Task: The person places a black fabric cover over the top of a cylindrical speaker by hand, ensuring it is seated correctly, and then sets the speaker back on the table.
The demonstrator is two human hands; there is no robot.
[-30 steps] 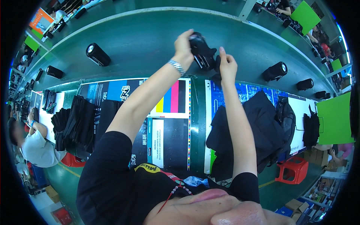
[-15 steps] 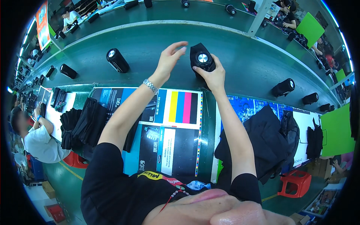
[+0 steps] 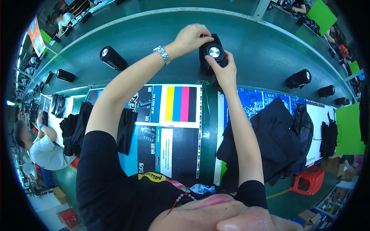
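A black cylindrical speaker with a shiny silver round end is held over the green bench, its end facing up. Black material that looks like a cloth pouch lies around or against its side. My right hand is wrapped round the speaker from the right, thumb near the silver disc. My left hand, below a metal watch, is closed at the upper left, pinching the edge of the black pouch. How far the pouch covers the speaker is hidden.
Other black speakers lie on the green bench, one to the left and one to the right. Folded black cloth is piled at the right, more at the left. Printed sheets lie before me. A person sits at left.
My left hand, apart from the pouch earlier, has moved right and up and closed on its edge. My right hand still holds the speaker. The whole view has shifted slightly.
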